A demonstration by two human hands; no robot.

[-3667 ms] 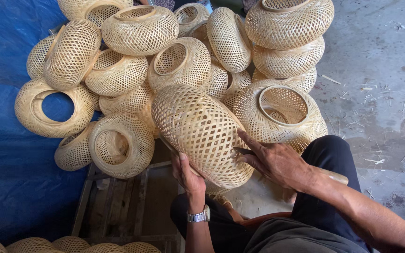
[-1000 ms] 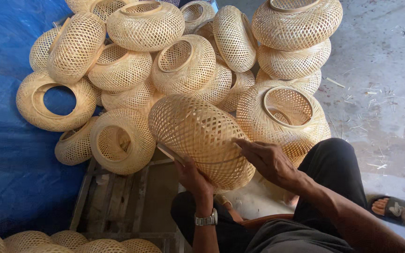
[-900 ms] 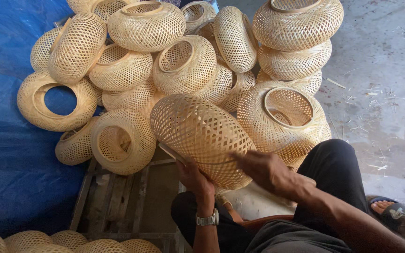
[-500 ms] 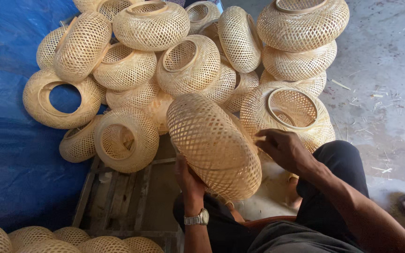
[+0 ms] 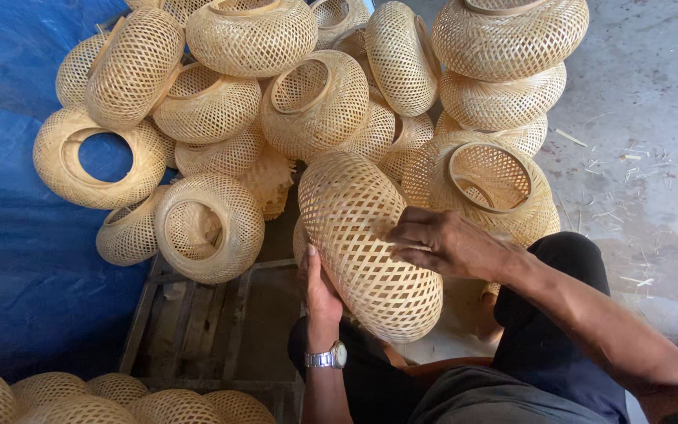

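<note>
I hold a woven bamboo lampshade (image 5: pixel 359 228), oval and pale tan, tilted on its side above my lap. My left hand (image 5: pixel 319 292), with a silver wristwatch, supports it from below at its left edge. My right hand (image 5: pixel 441 242) rests on its upper right side, fingers bent against the weave. Right behind it stands another woven shade (image 5: pixel 488 184) with its round opening facing up.
A heap of several similar woven shades (image 5: pixel 253 86) fills the top of the view, partly on a blue tarp (image 5: pixel 9 259). A wooden pallet (image 5: pixel 205 322) lies below them. More shades (image 5: pixel 80 404) sit at bottom left. Concrete floor (image 5: pixel 645 133) with bamboo scraps is at right.
The shade has turned in my hands and swung toward an upright tilt. My right hand slid from its lower right side up onto its top face.
</note>
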